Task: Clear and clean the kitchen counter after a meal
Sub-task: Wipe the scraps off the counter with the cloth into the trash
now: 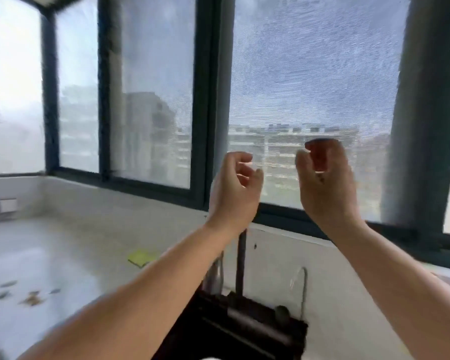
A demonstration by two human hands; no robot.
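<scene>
Windows [309, 87] with dark frames fill the background; blurred buildings are seen through mesh. Below them a pale surface [63, 250] runs left and toward the camera, with a dark sink [244, 331] set in it at bottom centre and a faucet [242, 261] rising at its back. A yellow cloth [140, 257], lying flat, is seen on the surface left of the faucet; scraps [29, 297] are scattered further left, well apart from it. Frame is motion-blurred, so scrap type cannot be told.

Both forearms are raised in front of the glass, well above the surface. Left hand [234, 188]: fingers loosely curled, nothing held. Right hand [325, 178]: fingers curled, thumb near the index tip; a small dark speck is seen at the palm, but whether anything is pinched cannot be told.

Key relation: cloth and scraps lie below and left of both hands, with the left hand nearer. Judged: the surface is not yet wiped; next reach would be down-left, likely by the left hand.
</scene>
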